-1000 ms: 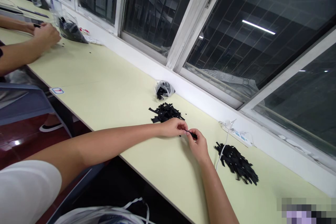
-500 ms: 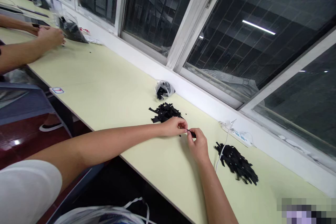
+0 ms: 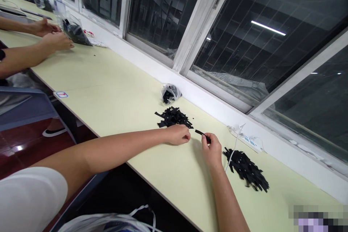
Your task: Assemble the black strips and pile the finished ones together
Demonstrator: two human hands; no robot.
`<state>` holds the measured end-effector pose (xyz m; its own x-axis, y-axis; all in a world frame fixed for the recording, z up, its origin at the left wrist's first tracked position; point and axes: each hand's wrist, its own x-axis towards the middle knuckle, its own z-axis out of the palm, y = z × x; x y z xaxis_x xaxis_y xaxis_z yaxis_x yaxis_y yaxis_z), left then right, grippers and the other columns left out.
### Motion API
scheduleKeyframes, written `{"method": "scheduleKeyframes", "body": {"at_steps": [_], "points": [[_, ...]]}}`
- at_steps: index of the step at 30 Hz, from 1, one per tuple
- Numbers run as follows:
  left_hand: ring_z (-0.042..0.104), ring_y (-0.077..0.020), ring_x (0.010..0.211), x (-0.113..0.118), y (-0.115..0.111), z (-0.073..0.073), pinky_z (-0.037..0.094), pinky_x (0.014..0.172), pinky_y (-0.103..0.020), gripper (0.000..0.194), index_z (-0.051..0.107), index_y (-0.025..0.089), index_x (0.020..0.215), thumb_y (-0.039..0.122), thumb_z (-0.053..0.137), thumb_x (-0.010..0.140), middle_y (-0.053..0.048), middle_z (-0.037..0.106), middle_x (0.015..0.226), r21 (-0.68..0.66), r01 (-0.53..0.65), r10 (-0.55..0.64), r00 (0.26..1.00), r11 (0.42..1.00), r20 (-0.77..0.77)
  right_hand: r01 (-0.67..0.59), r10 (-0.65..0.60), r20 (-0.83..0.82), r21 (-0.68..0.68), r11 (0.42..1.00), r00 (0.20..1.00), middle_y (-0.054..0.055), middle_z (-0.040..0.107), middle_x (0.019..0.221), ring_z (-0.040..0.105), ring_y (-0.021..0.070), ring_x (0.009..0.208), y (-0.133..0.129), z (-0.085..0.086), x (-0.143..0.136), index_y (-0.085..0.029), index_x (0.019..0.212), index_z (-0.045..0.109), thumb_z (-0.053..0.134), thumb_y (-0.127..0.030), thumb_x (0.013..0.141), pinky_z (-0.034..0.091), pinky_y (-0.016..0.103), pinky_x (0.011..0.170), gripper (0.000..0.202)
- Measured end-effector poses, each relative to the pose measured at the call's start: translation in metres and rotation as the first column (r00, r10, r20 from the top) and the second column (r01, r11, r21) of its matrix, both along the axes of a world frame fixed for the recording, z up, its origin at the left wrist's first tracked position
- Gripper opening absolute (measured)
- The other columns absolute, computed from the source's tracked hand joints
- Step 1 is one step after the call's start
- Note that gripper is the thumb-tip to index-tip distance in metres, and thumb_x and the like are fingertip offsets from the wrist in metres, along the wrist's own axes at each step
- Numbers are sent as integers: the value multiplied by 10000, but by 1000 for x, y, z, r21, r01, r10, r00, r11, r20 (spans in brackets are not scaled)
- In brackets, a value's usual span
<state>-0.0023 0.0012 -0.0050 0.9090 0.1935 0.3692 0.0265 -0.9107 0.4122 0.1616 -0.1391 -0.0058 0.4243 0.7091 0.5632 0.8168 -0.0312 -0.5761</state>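
My right hand (image 3: 211,149) pinches a short black fabric strip (image 3: 201,133) between thumb and fingers. The strip's free end points left toward my other hand, with a gap between them. My left hand (image 3: 178,135) is closed, its fingertips down at the tabletop; what they hold, if anything, is hidden. Just behind it lies a loose pile of black strips (image 3: 174,116), several showing small dots. A second, longer heap of black strips (image 3: 246,169) is spread to the right of my right hand.
A clear plastic bag (image 3: 170,93) with black pieces stands by the wall. A white power strip (image 3: 246,139) lies along the wall, its cable (image 3: 233,150) crossing the right heap. At the far left, a co-worker's hands (image 3: 56,40) work beside another bag (image 3: 74,30).
My hands have moved apart: the right one drew back to the right with the strip. My left hand let go of the strip's end and lowered to the table, covering a small black dot.
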Motion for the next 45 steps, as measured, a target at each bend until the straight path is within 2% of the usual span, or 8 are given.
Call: {"method": "scheduleKeyframes", "body": {"at_steps": [10,17,20,23,26,36,42,45], "points": [[609,-223,878,2,-3,8,406,807,-315,86,673,191,809,209,594,784,-51,706,887,-15,-76,72,980,997,-187,-46,45,-24,-28,999,999,64,634,855,553,192,732,3,-3,-3,-190,887,609,491,-469,905,436,318,681,303],[580,-177,770,0,-1,3,402,709,-283,35,609,175,837,177,582,816,-35,662,828,-159,19,-34,995,987,-95,-53,40,-214,-55,997,976,66,655,834,558,200,719,2,-2,-4,-184,904,628,557,-524,852,439,324,678,351],[580,-147,730,8,7,-2,421,666,-256,86,593,163,876,164,624,796,-22,644,813,-411,-12,49,996,911,80,-204,153,-418,-80,976,895,29,619,710,535,183,662,2,1,-7,-188,884,628,610,-543,820,430,307,646,361],[606,-133,730,17,13,-4,464,677,-251,114,583,144,855,163,662,775,-25,649,806,-674,-3,162,972,739,172,-409,309,-553,-63,910,774,13,606,675,541,171,675,2,3,-11,-190,857,635,635,-529,821,440,298,686,341],[619,-122,726,21,11,-2,484,687,-247,153,603,129,832,180,716,742,-28,654,783,-763,80,131,969,642,212,-425,316,-555,-75,902,769,7,604,665,525,156,664,3,1,-13,-189,857,641,645,-521,827,423,284,676,333],[626,-120,684,17,-1,2,477,678,-262,163,628,114,820,196,738,734,-15,649,721,-841,165,76,969,515,236,-308,222,-458,-121,944,861,13,590,629,491,159,587,5,-1,-15,-171,880,657,624,-594,805,373,270,544,430],[600,-109,675,14,-4,5,472,687,-266,192,647,108,837,228,759,736,-12,646,711,-837,165,61,971,522,229,-273,195,-435,-124,954,879,14,583,627,476,155,571,4,1,-16,-172,849,637,619,-597,798,367,263,521,428],[616,-118,704,12,-7,8,489,728,-288,224,652,107,840,277,763,746,-25,655,744,-856,160,54,976,491,212,-265,185,-423,-138,954,887,2,568,619,456,148,560,3,2,-18,-179,852,641,610,-582,806,352,260,513,407]]}}
